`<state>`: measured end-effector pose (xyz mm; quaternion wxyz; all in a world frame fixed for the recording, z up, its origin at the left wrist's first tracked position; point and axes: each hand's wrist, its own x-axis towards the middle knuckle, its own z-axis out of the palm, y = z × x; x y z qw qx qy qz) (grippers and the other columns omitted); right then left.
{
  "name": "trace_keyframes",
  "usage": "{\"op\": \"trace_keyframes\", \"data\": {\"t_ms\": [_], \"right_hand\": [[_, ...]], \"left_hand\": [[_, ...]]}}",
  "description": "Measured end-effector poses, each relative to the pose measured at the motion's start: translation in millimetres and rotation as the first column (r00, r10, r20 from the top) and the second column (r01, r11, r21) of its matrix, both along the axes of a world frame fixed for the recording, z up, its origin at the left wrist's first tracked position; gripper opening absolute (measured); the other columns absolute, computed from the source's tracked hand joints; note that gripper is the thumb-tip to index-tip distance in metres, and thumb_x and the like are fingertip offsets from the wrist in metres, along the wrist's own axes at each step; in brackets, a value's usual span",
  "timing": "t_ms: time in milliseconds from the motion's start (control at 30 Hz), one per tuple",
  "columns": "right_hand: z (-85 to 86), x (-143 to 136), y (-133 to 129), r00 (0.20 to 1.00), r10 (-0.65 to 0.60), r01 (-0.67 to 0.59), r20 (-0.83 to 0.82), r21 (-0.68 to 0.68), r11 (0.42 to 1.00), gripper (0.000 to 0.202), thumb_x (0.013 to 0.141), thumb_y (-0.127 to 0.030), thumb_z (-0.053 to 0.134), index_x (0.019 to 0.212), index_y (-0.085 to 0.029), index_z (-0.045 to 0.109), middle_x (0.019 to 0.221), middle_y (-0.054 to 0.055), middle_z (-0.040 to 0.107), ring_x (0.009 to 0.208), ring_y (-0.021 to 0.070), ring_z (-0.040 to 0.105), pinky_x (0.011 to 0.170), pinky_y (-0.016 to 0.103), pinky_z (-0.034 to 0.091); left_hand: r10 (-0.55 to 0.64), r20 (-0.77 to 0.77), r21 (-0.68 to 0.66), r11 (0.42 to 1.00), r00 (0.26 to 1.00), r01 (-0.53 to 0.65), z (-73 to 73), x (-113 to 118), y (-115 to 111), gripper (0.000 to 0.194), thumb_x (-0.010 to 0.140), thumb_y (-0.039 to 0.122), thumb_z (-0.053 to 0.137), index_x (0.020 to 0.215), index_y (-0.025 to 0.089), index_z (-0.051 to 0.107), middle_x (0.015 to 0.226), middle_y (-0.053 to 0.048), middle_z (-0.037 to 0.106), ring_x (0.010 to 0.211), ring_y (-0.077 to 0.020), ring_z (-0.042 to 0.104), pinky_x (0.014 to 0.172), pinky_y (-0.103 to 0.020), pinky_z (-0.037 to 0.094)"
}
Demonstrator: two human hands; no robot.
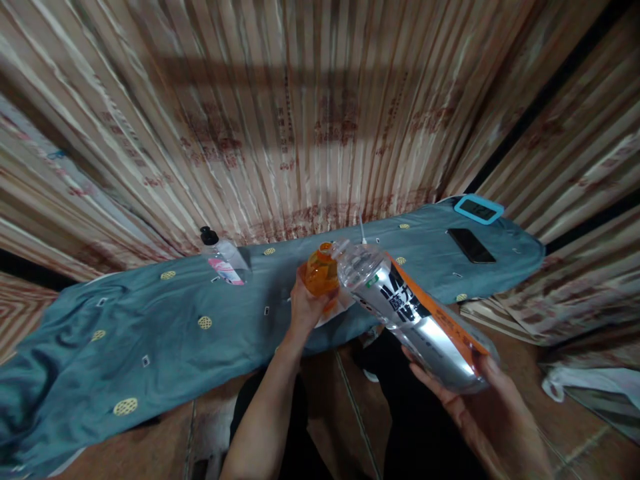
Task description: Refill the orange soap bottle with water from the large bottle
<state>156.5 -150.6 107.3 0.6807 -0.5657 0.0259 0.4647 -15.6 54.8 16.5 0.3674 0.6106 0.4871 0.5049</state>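
Observation:
My left hand [305, 300] is wrapped round an orange bottle [323, 272], whose open mouth points up above the cloth-covered board. In my right hand [470, 400] is a large clear plastic bottle [425, 320] with a silver and orange label, gripped near its base. This bottle is tilted, its neck down and to the left, with its mouth right at the mouth of the orange bottle. Whether liquid passes between them I cannot tell. Some white material shows below the orange bottle, partly hidden by my left hand.
A clear bottle [225, 257] with a black cap and pink label stands on the teal cloth [170, 333] at left. To the right lie a dark phone [471, 245] and a blue-framed digital clock [479, 209]. Striped curtains [300, 133] hang behind. My legs are below.

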Motion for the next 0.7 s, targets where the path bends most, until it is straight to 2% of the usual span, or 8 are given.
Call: {"op": "trace_keyframes", "data": {"t_ms": [167, 300, 400, 533, 700], "right_hand": [[-7.2, -2, 1, 0.999, 0.019, -0.018, -0.038, 0.027, 0.999, 0.08, 0.051, -0.06, 0.09, 0.121, -0.027, 0.071, 0.138, 0.015, 0.068, 0.128, 0.0421, 0.064, 0.106, 0.064, 0.049], [-24.1, 5, 0, 0.989, 0.101, -0.085, -0.109, 0.141, 0.986, 0.065, 0.068, -0.065, 0.082, 0.12, -0.027, 0.074, 0.135, 0.015, 0.07, 0.112, 0.0376, 0.073, 0.103, 0.063, 0.052], [-37.2, 12, 2, 0.967, 0.183, -0.139, -0.178, 0.235, 0.962, 0.055, 0.077, -0.062, 0.077, 0.121, -0.028, 0.075, 0.129, 0.014, 0.073, 0.106, 0.0355, 0.075, 0.099, 0.059, 0.056], [-41.9, 13, 11, 0.958, 0.2, -0.146, -0.206, 0.251, 0.957, 0.049, 0.077, -0.058, 0.078, 0.117, -0.029, 0.077, 0.122, 0.012, 0.076, 0.106, 0.0355, 0.075, 0.1, 0.06, 0.054], [-39.4, -1, 20, 0.963, 0.199, -0.162, -0.183, 0.199, 0.966, 0.051, 0.067, -0.063, 0.081, 0.105, -0.029, 0.08, 0.114, 0.014, 0.078, 0.101, 0.0403, 0.076, 0.104, 0.067, 0.048]], "left_hand": [[-0.001, -0.013, -0.003, 1.0, 1.0, 0.001, -1.1, -1, 2, 0.076, 0.058, 0.028, 0.089, 0.125, 0.022, 0.053, 0.118, -0.008, 0.075, 0.109, -0.0292, 0.074, 0.096, -0.042, 0.06], [0.004, 0.036, -0.002, 1.0, 0.999, -0.004, -1.0, 0, 2, 0.077, 0.057, 0.028, 0.089, 0.125, 0.022, 0.053, 0.12, -0.008, 0.075, 0.113, -0.0301, 0.073, 0.1, -0.044, 0.058], [-0.001, 0.054, -0.018, 1.0, 0.999, 0.002, -0.6, 1, 1, 0.075, 0.058, 0.027, 0.089, 0.124, 0.022, 0.054, 0.121, -0.008, 0.074, 0.113, -0.0294, 0.073, 0.101, -0.044, 0.058], [-0.017, 0.063, -0.001, 1.0, 0.998, 0.017, 0.1, 0, 1, 0.071, 0.062, 0.028, 0.088, 0.124, 0.022, 0.055, 0.123, -0.008, 0.073, 0.114, -0.028, 0.073, 0.102, -0.042, 0.057], [0.006, 0.051, -0.017, 1.0, 0.999, -0.005, 1.5, -1, 2, 0.068, 0.06, 0.024, 0.088, 0.12, 0.022, 0.056, 0.117, -0.006, 0.076, 0.108, -0.0273, 0.075, 0.096, -0.04, 0.06]]}}
